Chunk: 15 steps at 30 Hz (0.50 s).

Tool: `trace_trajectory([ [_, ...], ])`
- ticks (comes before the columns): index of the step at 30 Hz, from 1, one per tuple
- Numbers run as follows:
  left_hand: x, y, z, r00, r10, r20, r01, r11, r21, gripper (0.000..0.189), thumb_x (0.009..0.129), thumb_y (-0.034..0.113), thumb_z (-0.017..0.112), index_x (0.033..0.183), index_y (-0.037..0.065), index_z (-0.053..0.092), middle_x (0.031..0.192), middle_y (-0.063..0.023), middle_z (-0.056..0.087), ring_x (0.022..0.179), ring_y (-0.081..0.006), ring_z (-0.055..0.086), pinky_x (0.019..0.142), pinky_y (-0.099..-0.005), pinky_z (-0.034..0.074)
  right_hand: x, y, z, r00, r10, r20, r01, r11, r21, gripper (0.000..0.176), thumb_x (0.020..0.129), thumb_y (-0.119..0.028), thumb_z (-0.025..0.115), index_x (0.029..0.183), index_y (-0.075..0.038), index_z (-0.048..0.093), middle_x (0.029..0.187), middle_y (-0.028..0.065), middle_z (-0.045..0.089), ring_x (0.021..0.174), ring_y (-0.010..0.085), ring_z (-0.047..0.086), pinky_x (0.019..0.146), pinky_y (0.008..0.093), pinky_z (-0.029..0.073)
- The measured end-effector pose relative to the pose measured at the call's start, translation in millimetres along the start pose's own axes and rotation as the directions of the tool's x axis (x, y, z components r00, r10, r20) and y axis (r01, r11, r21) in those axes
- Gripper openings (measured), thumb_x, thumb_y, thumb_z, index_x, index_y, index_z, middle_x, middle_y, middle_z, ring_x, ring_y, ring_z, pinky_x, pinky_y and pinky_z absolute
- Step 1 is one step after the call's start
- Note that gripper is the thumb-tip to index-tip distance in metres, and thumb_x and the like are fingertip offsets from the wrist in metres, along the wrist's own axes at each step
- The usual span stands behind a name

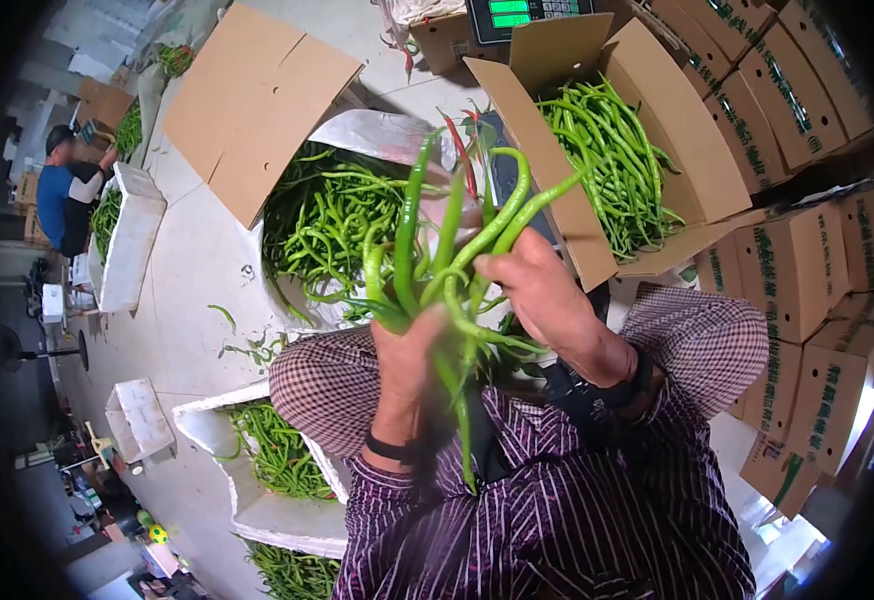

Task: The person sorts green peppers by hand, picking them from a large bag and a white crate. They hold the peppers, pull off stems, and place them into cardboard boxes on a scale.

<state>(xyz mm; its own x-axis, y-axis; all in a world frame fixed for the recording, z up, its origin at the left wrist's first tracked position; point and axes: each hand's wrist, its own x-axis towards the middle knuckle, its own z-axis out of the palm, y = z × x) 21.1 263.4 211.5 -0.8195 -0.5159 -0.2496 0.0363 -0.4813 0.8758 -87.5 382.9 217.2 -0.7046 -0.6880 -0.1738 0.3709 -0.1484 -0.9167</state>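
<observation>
My left hand (404, 355) is wrapped round a loose bunch of long green chili peppers (454, 270), their tips pointing several ways. Close by on the right, my right hand (547, 300) has its thumb and fingers closed on peppers of the same bunch; its fingertips are partly hidden. Beneath the bunch is a white foam box (335, 318) heaped with green chili peppers (342, 225). To the right, an open cardboard box (682, 150) holds more green chili peppers (612, 165) laid lengthwise.
A scale display (529, 12) glows at the top. Cartons (792, 100) are stacked on the right. A cardboard sheet (247, 100) leans at upper left. Foam boxes (257, 520) stand at lower left. A person (65, 195) sits at far left beside another foam box (135, 250).
</observation>
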Motion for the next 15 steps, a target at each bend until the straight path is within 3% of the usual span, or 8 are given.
trace_trajectory([
  [3, 2, -8, -8, 1.000, 0.015, 0.012, -0.015, 1.000, 0.017, 0.040, 0.079, 0.004, 0.064, 0.117, -0.004, 0.053, 0.098, -0.0101, 0.062, 0.072, -0.0142, 0.061, 0.060, -0.0244, 0.051, -2, -2, 2, 0.999, 0.043, -0.021, -0.034, 0.948, 0.317, 0.040, 0.087, -0.004, 0.047, 0.127, 0.003, 0.045, 0.117, 0.0097, 0.055, 0.104, 0.0198, 0.053, 0.091, 0.0319, 0.042],
  [4, 3, -9, -8, 0.999, 0.040, 0.014, -0.040, 0.999, 0.026, 0.042, 0.079, 0.006, 0.064, 0.118, -0.004, 0.052, 0.099, -0.0108, 0.062, 0.071, -0.0140, 0.061, 0.059, -0.0246, 0.051, -2, -2, 1, 0.999, 0.045, -0.020, -0.036, 0.950, 0.311, 0.040, 0.087, -0.004, 0.047, 0.127, 0.003, 0.045, 0.117, 0.0097, 0.055, 0.104, 0.0198, 0.053, 0.091, 0.0319, 0.042],
  [6, 2, -7, -7, 0.999, 0.012, 0.049, -0.012, 1.000, -0.007, 0.048, 0.078, 0.007, 0.065, 0.122, -0.003, 0.049, 0.097, -0.0111, 0.062, 0.072, -0.0144, 0.061, 0.059, -0.0256, 0.052, -2, -3, -6, 0.993, 0.026, 0.116, -0.082, 0.857, 0.509, 0.041, 0.088, -0.006, 0.047, 0.128, 0.002, 0.045, 0.116, 0.0105, 0.056, 0.096, 0.0177, 0.054, 0.082, 0.0297, 0.043],
  [7, -1, -3, -3, 0.998, -0.014, 0.068, 0.019, 0.997, -0.078, 0.049, 0.078, 0.006, 0.065, 0.123, -0.003, 0.047, 0.097, -0.0118, 0.061, 0.074, -0.0159, 0.061, 0.059, -0.0260, 0.052, -2, 2, -9, 0.994, 0.049, 0.097, -0.094, 0.837, 0.539, 0.037, 0.087, -0.008, 0.048, 0.124, 0.001, 0.048, 0.102, 0.0087, 0.057, 0.078, 0.0140, 0.051, 0.072, 0.0273, 0.041],
  [8, -3, -2, -1, 0.995, -0.038, 0.088, 0.051, 0.988, -0.149, 0.051, 0.078, 0.005, 0.065, 0.124, -0.003, 0.046, 0.096, -0.0124, 0.061, 0.076, -0.0174, 0.061, 0.058, -0.0263, 0.052, -4, 7, -15, 0.994, 0.054, 0.097, -0.098, 0.843, 0.529, 0.037, 0.087, -0.008, 0.048, 0.124, 0.001, 0.048, 0.102, 0.0087, 0.057, 0.078, 0.0140, 0.051, 0.072, 0.0273, 0.041],
  [10, -2, -5, -5, 0.990, -0.024, 0.139, 0.054, 0.975, -0.215, 0.054, 0.077, 0.003, 0.064, 0.126, -0.003, 0.042, 0.098, -0.0138, 0.059, 0.080, -0.0207, 0.061, 0.063, -0.0291, 0.053, -4, 12, -25, 0.971, -0.013, 0.238, -0.179, 0.619, 0.765, 0.032, 0.088, -0.007, 0.048, 0.118, 0.001, 0.052, 0.096, 0.0068, 0.059, 0.094, 0.0163, 0.055, 0.082, 0.0311, 0.044],
  [11, -2, -8, -7, 0.985, -0.041, 0.170, 0.078, 0.973, -0.216, 0.055, 0.077, 0.003, 0.064, 0.127, -0.003, 0.042, 0.099, -0.0141, 0.059, 0.080, -0.0214, 0.061, 0.067, -0.0304, 0.053, 5, 11, -29, 0.827, -0.286, 0.484, -0.327, 0.454, 0.829, 0.034, 0.084, -0.004, 0.048, 0.117, 0.002, 0.053, 0.103, 0.0106, 0.059, 0.100, 0.0205, 0.055, 0.090, 0.0330, 0.044],
  [15, -3, -5, -2, 0.981, -0.087, 0.172, 0.122, 0.972, -0.200, 0.059, 0.076, 0.005, 0.066, 0.129, -0.003, 0.040, 0.100, -0.0134, 0.058, 0.084, -0.0228, 0.060, 0.076, -0.0346, 0.052, -13, 11, -32, 0.954, -0.084, 0.287, -0.185, 0.587, 0.788, 0.045, 0.075, 0.001, 0.046, 0.120, 0.005, 0.050, 0.119, 0.0182, 0.053, 0.113, 0.0282, 0.052, 0.101, 0.0392, 0.040],
])
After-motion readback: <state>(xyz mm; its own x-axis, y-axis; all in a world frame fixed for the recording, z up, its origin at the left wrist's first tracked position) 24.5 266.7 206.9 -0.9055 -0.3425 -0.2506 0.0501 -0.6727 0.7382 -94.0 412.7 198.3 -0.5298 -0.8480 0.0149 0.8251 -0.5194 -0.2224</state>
